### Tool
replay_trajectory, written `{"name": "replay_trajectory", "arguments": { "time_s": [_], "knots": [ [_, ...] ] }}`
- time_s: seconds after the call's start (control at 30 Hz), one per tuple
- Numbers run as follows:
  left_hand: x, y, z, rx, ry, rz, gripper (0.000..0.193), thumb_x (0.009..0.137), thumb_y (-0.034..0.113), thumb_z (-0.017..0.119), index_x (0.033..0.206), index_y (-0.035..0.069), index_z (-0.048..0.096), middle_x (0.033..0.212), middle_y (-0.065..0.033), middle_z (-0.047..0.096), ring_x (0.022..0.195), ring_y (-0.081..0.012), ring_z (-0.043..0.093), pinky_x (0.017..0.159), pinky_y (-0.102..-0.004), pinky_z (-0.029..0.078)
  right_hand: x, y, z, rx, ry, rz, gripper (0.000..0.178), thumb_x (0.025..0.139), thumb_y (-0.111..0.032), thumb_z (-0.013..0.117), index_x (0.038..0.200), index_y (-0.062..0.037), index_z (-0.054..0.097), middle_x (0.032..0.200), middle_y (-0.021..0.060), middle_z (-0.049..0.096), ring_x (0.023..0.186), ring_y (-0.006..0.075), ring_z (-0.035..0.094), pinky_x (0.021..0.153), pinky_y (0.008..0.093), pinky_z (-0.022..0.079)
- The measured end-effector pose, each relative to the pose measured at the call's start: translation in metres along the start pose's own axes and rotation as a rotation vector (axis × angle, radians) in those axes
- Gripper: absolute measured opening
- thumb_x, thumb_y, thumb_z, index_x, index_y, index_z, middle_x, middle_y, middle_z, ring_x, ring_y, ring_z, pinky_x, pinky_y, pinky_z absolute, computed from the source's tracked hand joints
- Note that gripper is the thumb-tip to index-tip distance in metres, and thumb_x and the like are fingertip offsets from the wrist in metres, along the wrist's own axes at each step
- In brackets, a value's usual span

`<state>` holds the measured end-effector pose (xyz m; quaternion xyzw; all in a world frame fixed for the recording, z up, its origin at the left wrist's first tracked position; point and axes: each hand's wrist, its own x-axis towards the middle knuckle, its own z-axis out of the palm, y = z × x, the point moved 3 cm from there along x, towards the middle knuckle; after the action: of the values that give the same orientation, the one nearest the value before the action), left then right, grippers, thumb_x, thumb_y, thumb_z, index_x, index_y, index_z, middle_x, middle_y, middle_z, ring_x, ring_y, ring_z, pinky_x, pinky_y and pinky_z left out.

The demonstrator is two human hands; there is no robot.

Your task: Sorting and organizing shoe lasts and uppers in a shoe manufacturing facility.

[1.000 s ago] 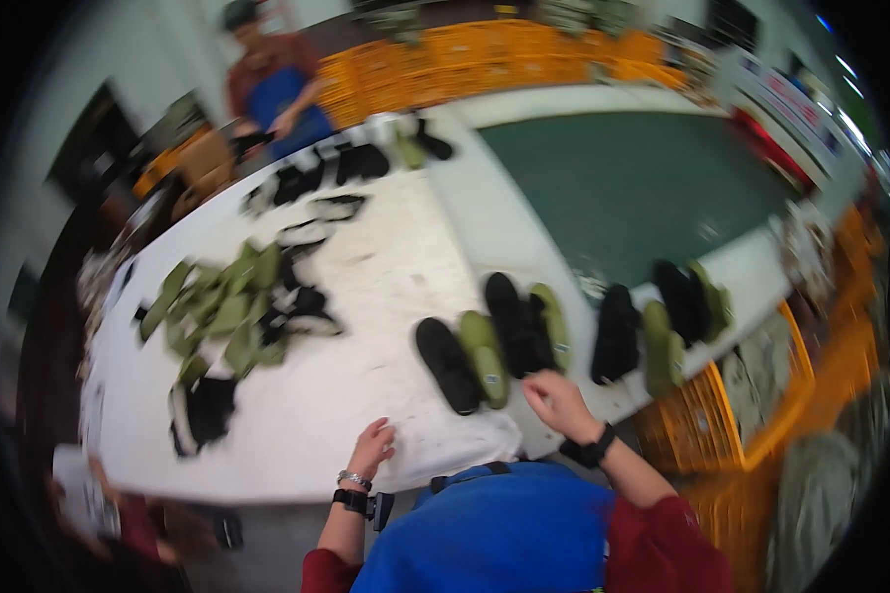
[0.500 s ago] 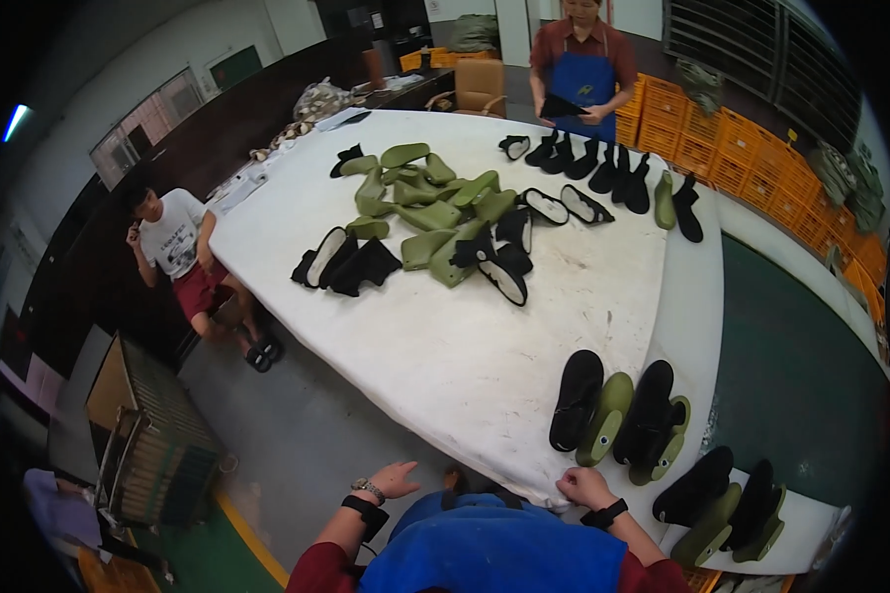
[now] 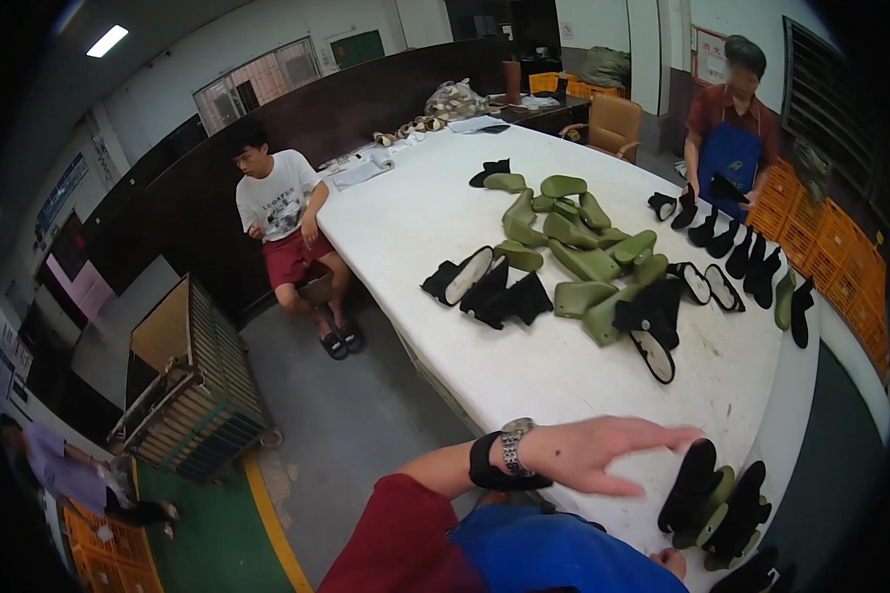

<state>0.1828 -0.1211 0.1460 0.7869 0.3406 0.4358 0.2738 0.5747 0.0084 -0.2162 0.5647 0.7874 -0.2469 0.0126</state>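
Note:
My left hand [image 3: 608, 453] stretches to the right over the table's near edge, fingers apart and holding nothing. Its fingertips come close to the top of a black shoe upper [image 3: 690, 489]; whether they touch it I cannot tell. Green shoe lasts [image 3: 714, 506] stand beside and between the black uppers in this near-right group. Another black shoe upper [image 3: 740, 514] stands just right of the first. Low at the table edge, only a small part of my right hand [image 3: 670, 563] shows, its fingers mostly hidden.
On the white table [image 3: 554, 385] lie a pile of green lasts [image 3: 574, 232], several black uppers [image 3: 494, 292] and a row of black uppers [image 3: 752, 262]. A co-worker [image 3: 727, 128] stands at the far right by orange crates [image 3: 831, 237]. Another person [image 3: 282, 203] sits left; a cart [image 3: 193, 381] stands nearby.
My left hand has swung right and forward from the table's near-left edge to the near-right shoe group. The view has turned left, and the co-worker's hand now reaches to the far row.

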Motion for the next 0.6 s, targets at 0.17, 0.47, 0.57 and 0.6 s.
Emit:
{"name": "replay_trajectory", "arguments": {
  "time_s": [0.17, 0.47, 0.57, 0.6],
  "knots": [
    [-0.007, 0.094, -0.041, -0.551, -0.320, 0.758, 0.040, 0.088, 0.022, 0.052, 0.117, -0.005, 0.048, 0.102, -0.0195, 0.053, 0.091, -0.0302, 0.054, 0.077, -0.0396, 0.044, 0.001, -0.053, 0.000, -0.304, -0.072, 0.022, 0.022, 0.071, -0.026, 0.054, 0.073, -0.0048, 0.062, 0.076, 0.0182, 0.062, 0.075, 0.0350, 0.060, 0.067, 0.0444, 0.047],
    [-0.034, 0.052, -0.074, -1.066, -0.259, 0.797, 0.047, 0.093, 0.034, 0.039, 0.118, -0.004, 0.049, 0.102, -0.0188, 0.054, 0.086, -0.0321, 0.055, 0.071, -0.0367, 0.045, -0.015, -0.130, 0.014, -0.307, 0.066, 0.226, 0.020, 0.075, -0.018, 0.050, 0.076, -0.0009, 0.060, 0.075, 0.0228, 0.061, 0.073, 0.0363, 0.061, 0.065, 0.0444, 0.049],
    [-0.028, 0.041, -0.085, -1.065, -0.354, 0.804, 0.046, 0.093, 0.034, 0.039, 0.118, -0.004, 0.049, 0.102, -0.0185, 0.054, 0.086, -0.0318, 0.055, 0.071, -0.0368, 0.045, -0.019, -0.130, 0.015, -0.298, 0.086, 0.278, 0.020, 0.076, -0.017, 0.049, 0.077, -0.0006, 0.061, 0.076, 0.0222, 0.062, 0.074, 0.0362, 0.061, 0.067, 0.0443, 0.049],
    [-0.028, 0.038, -0.086, -1.110, -0.357, 0.788, 0.046, 0.093, 0.034, 0.039, 0.118, -0.004, 0.050, 0.102, -0.0184, 0.054, 0.086, -0.0319, 0.055, 0.071, -0.0365, 0.045, -0.019, -0.129, 0.017, -0.297, 0.088, 0.290, 0.020, 0.076, -0.017, 0.049, 0.077, -0.0006, 0.061, 0.076, 0.0222, 0.062, 0.074, 0.0362, 0.061, 0.067, 0.0443, 0.049]
  ]
}}
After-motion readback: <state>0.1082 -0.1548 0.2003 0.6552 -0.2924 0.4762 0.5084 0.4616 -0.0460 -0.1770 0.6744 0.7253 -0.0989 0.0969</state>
